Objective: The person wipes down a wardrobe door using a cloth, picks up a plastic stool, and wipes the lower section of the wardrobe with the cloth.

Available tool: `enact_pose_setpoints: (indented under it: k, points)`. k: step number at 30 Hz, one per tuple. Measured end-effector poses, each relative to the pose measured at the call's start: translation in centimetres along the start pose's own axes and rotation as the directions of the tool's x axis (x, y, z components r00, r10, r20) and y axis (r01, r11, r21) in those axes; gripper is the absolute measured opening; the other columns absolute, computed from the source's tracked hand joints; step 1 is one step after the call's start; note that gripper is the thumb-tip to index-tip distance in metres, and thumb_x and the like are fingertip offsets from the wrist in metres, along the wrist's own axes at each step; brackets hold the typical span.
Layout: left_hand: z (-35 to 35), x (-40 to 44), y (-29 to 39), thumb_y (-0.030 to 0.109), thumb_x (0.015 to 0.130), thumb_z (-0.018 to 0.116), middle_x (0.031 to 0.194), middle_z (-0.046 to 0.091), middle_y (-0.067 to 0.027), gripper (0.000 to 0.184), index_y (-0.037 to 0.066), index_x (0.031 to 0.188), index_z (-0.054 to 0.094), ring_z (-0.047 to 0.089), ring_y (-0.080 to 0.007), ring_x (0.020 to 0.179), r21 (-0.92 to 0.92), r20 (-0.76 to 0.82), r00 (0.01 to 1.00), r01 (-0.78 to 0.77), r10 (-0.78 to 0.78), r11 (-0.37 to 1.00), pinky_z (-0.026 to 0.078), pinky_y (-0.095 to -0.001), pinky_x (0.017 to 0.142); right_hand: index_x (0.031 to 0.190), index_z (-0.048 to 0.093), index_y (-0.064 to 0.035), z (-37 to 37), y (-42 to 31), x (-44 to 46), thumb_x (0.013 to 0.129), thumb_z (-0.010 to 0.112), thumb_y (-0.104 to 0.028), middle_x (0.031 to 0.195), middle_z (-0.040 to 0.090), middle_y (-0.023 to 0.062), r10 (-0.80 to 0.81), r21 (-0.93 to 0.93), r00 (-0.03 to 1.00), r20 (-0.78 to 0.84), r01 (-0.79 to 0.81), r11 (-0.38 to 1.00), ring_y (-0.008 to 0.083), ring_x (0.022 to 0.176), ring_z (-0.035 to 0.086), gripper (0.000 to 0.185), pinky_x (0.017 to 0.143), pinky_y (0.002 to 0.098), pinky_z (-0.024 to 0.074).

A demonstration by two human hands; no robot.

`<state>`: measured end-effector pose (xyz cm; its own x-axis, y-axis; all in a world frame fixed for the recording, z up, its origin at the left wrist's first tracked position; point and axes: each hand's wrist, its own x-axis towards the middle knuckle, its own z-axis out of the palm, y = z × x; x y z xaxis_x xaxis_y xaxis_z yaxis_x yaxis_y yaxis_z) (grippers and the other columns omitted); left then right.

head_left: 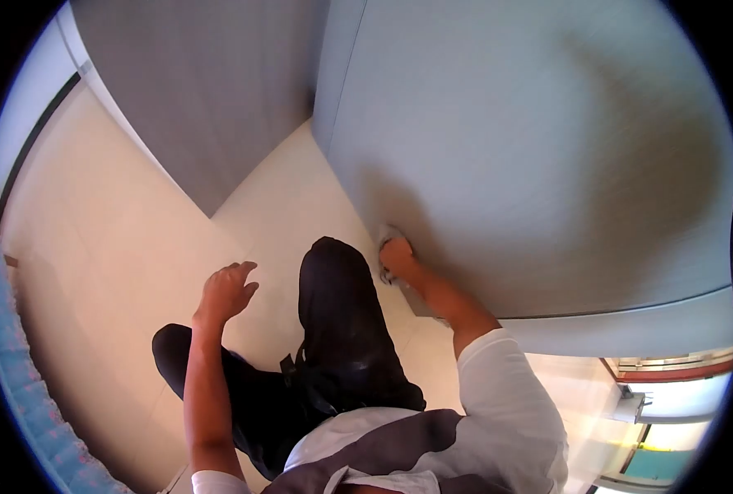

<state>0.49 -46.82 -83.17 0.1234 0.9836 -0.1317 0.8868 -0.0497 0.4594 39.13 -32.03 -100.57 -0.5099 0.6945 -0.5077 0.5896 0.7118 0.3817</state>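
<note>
My right hand [397, 256] is closed on a light grey cloth [388, 234], pressed against the lower edge of a large grey panel [498, 165]. Parts of the cloth show above and below the fingers. Over the pale floor, to the left of my knees, my left hand [228, 291] hangs with its thumb and fingers apart and nothing between them.
A second, darker grey panel [193, 90] stands at the upper left, its corner pointing down to the tiled floor [103, 198]. Blue patterned fabric [20, 362] runs along the left edge. Shelf-like items [671, 387] show at the lower right. My bent knees are in the middle.
</note>
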Motion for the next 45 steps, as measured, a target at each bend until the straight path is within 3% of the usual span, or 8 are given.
enact_pose_setpoints:
  k: [6,10,19,21,23,29,36,45]
  points:
    - [0.5,0.2,-1.1,0.018,0.076,0.065,0.092,0.063,-0.0153,0.034,0.009,0.109,0.057,0.060,-0.0333,0.086,-0.010,-0.005,1.000,-0.026,0.026,1.000,0.049,-0.0413,0.075,0.064,0.067,-0.0120,-18.0,10.2,-1.1,0.072,0.056,-0.012,0.067,0.065,0.0079,0.115,-0.027,0.778,-0.617,-0.167,0.986,0.0232,0.063,0.064,0.014,0.052,0.0382,0.0483]
    - [1.2,0.3,-1.8,0.017,0.078,0.065,0.089,0.065,-0.0149,0.034,0.007,0.110,0.058,0.062,-0.0305,0.085,0.003,-0.039,0.997,-0.069,0.069,0.998,0.049,-0.0399,0.074,0.076,0.068,-0.0096,-32.0,15.0,-8.6,0.073,0.055,-0.013,0.081,0.066,0.0132,0.363,0.104,0.689,-0.627,-0.388,0.916,0.0288,0.074,0.065,0.014,0.060,0.0420,0.0510]
    - [0.9,0.4,-1.6,0.018,0.077,0.064,0.090,0.064,-0.0152,0.033,0.009,0.108,0.058,0.061,-0.0323,0.085,-0.073,-0.127,0.985,-0.127,0.117,0.989,0.049,-0.0409,0.075,0.070,0.063,-0.0062,-40.8,19.4,-20.4,0.073,0.053,-0.014,0.061,0.061,0.0135,0.170,0.065,0.107,-0.980,-0.633,0.771,0.0341,0.054,0.060,0.013,0.052,0.0476,0.0471]
    - [0.5,0.2,-1.2,0.017,0.077,0.064,0.090,0.064,-0.0155,0.033,0.008,0.108,0.058,0.061,-0.0319,0.085,-0.070,-0.136,0.983,-0.131,0.121,0.989,0.049,-0.0405,0.075,0.075,0.065,-0.0054,-38.7,17.9,-19.8,0.075,0.052,-0.017,0.069,0.064,0.0152,0.478,0.013,0.439,-0.760,-0.726,0.688,0.0343,0.066,0.062,0.018,0.059,0.0474,0.0485]
    - [0.2,0.1,-0.9,0.016,0.077,0.064,0.090,0.064,-0.0159,0.034,0.007,0.109,0.058,0.062,-0.0315,0.085,-0.068,-0.144,0.982,-0.135,0.124,0.989,0.049,-0.0402,0.074,0.088,0.065,-0.0052,-34.3,17.1,-16.3,0.077,0.052,-0.021,0.087,0.065,0.0171,0.086,0.064,0.011,-0.996,-0.572,0.818,0.0346,0.082,0.061,0.024,0.074,0.0450,0.0475]
    - [0.0,0.1,-1.0,0.020,0.077,0.064,0.094,0.064,-0.0151,0.034,0.010,0.109,0.058,0.060,-0.0322,0.090,-0.055,-0.127,0.989,-0.080,0.073,0.995,0.048,-0.0413,0.078,0.091,0.061,-0.0074,-18.9,9.8,-8.4,0.077,0.052,-0.022,0.095,0.061,0.0156,0.267,0.305,0.411,-0.872,0.027,0.952,0.0327,0.093,0.056,0.022,0.086,0.0408,0.0430]
    - [0.1,-0.2,-1.3,0.020,0.077,0.065,0.097,0.063,-0.0150,0.034,0.009,0.108,0.059,0.060,-0.0318,0.091,-0.055,-0.084,0.995,-0.050,0.046,0.997,0.048,-0.0414,0.079,0.066,0.067,-0.0125,-25.2,12.4,-8.7,0.070,0.058,-0.012,0.071,0.066,0.0090,0.091,-0.211,0.874,-0.477,-0.214,0.954,0.0243,0.070,0.064,0.010,0.062,0.0404,0.0499]
    - [1.0,0.3,-1.3,0.020,0.077,0.064,0.095,0.063,-0.0152,0.033,0.008,0.108,0.058,0.060,-0.0323,0.090,-0.044,-0.049,0.998,-0.032,0.030,0.999,0.048,-0.0417,0.078,0.065,0.066,-0.0087,-48.6,22.7,-11.9,0.069,0.056,-0.013,0.067,0.065,0.0127,0.031,-0.169,0.273,-0.961,-0.676,0.717,0.0268,0.061,0.064,0.012,0.053,0.0395,0.0500]
